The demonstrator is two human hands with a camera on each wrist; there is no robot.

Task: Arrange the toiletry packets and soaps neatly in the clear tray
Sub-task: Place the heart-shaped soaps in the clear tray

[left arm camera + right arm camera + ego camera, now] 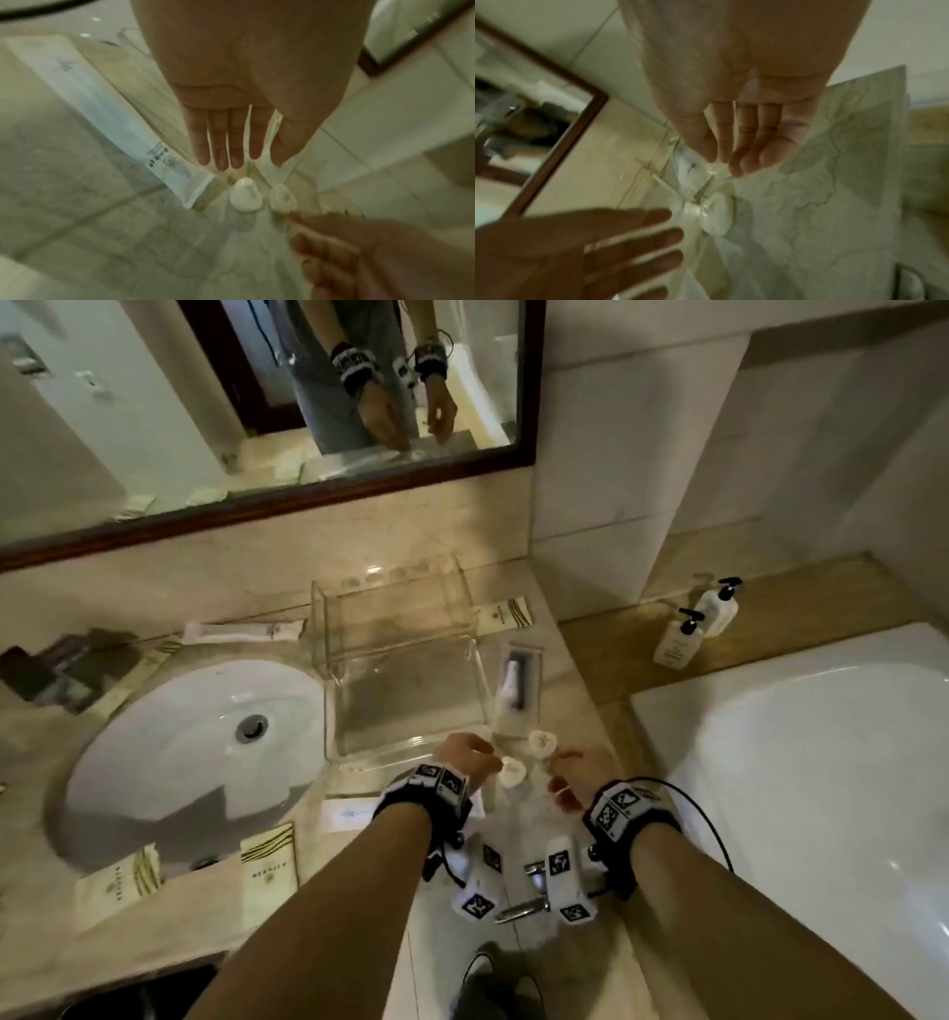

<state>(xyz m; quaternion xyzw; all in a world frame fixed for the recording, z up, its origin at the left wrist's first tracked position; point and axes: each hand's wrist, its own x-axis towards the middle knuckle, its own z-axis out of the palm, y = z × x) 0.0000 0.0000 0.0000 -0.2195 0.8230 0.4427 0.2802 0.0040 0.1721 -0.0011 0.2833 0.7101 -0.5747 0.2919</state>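
Note:
The clear tray (359,752) stands on the marble counter right of the sink, with nothing in it. Two small white soaps lie just off its near right corner, one (513,770) close to me and one (543,742) farther back. My left hand (482,755) hovers over the near soap (245,194) with straight fingers (222,154) that hold nothing. My right hand (562,775) hangs beside the far soap (282,199), its fingers (746,160) loosely bent and holding nothing. A long white packet (115,113) lies under my left wrist.
Beige packets lie at the counter's front left (269,865) (118,880) and behind the tray (503,613). A white packet (241,631) lies behind the sink (195,762). A clear-windowed packet (516,685) lies right of the tray. Two pump bottles (678,642) stand by the bathtub (801,762).

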